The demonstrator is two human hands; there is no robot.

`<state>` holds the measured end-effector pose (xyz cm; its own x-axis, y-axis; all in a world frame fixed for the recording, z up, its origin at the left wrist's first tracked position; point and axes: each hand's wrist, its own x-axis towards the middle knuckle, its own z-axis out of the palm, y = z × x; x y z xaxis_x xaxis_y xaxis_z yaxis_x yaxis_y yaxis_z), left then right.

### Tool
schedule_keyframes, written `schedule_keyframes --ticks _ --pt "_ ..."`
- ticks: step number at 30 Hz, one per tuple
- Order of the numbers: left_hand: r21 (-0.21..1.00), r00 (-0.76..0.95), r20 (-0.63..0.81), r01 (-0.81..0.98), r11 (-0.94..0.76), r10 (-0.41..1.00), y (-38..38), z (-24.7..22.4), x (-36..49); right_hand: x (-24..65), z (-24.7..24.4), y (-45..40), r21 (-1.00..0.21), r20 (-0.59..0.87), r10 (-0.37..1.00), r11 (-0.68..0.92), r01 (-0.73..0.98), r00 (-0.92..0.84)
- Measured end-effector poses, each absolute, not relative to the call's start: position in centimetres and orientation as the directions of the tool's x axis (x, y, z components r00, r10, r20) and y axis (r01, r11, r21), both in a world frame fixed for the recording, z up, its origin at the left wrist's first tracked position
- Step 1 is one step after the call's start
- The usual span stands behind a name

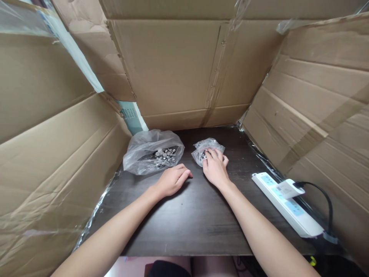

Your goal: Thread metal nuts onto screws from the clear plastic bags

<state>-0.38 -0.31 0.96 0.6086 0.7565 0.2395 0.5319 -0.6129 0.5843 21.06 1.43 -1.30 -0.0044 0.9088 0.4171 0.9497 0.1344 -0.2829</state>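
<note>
An open clear plastic bag lies at the back left of the dark table, with small round metallic pieces inside. Just in front of it my left hand rests on the tabletop, fingers curled together; whether anything is under them is hidden. To the right is a smaller clear bag with small shiny pieces in it. The fingers of my right hand reach into or over this bag's opening, bent down on its contents. What the fingertips hold, if anything, cannot be made out.
A white power strip with a plugged-in white adapter and black cable lies along the right side. Cardboard walls enclose the dark table at the back and both sides. My legs show below its front edge.
</note>
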Motion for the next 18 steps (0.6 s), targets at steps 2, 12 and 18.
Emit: schedule_keyframes --ticks 2,12,18 --pt "0.591 0.610 0.231 0.531 -0.607 0.758 -0.3 0.9 -0.4 21.2 -1.5 1.5 -0.297 0.439 0.898 0.144 0.944 0.001" --pt "0.600 0.617 0.205 0.534 -0.595 0.760 -0.5 1.2 -0.5 21.7 -1.4 1.5 -0.383 0.637 0.770 0.277 0.881 0.034" --pt "0.581 0.622 0.196 0.549 -0.601 0.758 -0.5 1.5 -0.4 22.5 -1.3 1.6 -0.403 0.632 0.774 0.288 0.869 0.036"
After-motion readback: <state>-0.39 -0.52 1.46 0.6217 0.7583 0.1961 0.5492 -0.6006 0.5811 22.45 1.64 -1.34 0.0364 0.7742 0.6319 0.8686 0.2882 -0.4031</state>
